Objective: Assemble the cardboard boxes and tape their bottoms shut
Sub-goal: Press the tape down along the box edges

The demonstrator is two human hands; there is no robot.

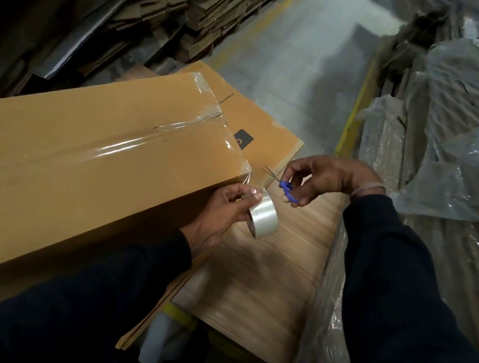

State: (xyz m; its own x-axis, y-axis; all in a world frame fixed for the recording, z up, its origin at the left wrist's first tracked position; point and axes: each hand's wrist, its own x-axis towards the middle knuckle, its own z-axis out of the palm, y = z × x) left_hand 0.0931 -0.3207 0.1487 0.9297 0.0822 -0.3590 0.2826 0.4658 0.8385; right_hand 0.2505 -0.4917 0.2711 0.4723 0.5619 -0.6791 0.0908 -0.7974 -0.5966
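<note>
The left hand (224, 207) grips the tape roll (263, 219) at the box (82, 160) corner; the right hand's (325, 177) fingers pinch scissors (286, 188) just beside, blades toward the taut strip

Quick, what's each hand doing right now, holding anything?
Left hand: grips the roll of clear tape at the corner of the long cardboard box.
Right hand: holds the small blue-handled scissors, blades open.

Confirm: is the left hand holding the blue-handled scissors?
No, the left hand holds the clear tape roll; the right hand holds the blue-handled scissors.
</note>
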